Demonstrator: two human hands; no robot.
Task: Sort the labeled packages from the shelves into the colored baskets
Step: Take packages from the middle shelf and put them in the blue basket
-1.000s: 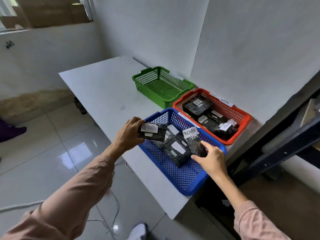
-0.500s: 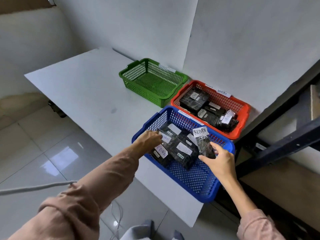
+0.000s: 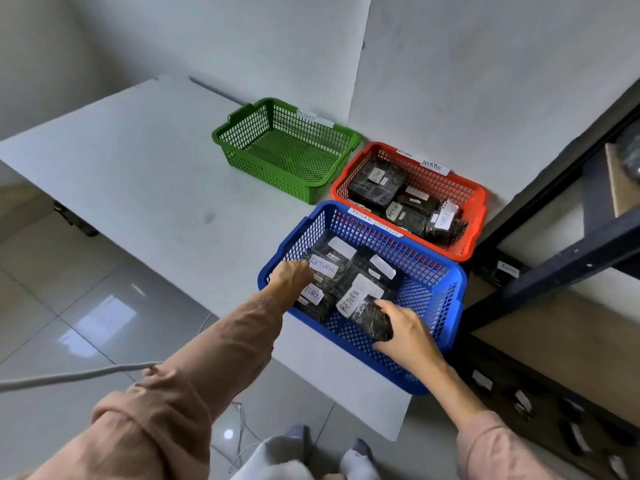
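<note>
Your sorting is well under way but, as I judge it, not finished. The blue basket [image 3: 458, 285] holds several black packages and the red basket [image 3: 482, 206] a few more, while the green basket [image 3: 221, 135] shows nothing inside. More small packages [image 3: 521, 405] lie low on the shelf [image 3: 568, 261] to your right, so there seems to be stock left to fetch. Your right hand [image 3: 410, 336] is inside the blue basket, thumb and fingers clamped on the near end of a black package [image 3: 363, 311] that sits low over the basket floor; its white label is too blurred to read. Your left hand [image 3: 292, 278] reaches over the basket's left wall onto a labelled package [image 3: 323, 266]. The fingers are hidden, so I cannot tell whether they grip it or merely touch it. That label reads RETURN, and the label just below it shows TURN. The blue tag [image 3: 361, 215] reads RETURN and the red tag [image 3: 433, 166] reads OVERDUE, yet two packages in the red basket also seem to read RETURN. The green basket's tag is illegible.
</note>
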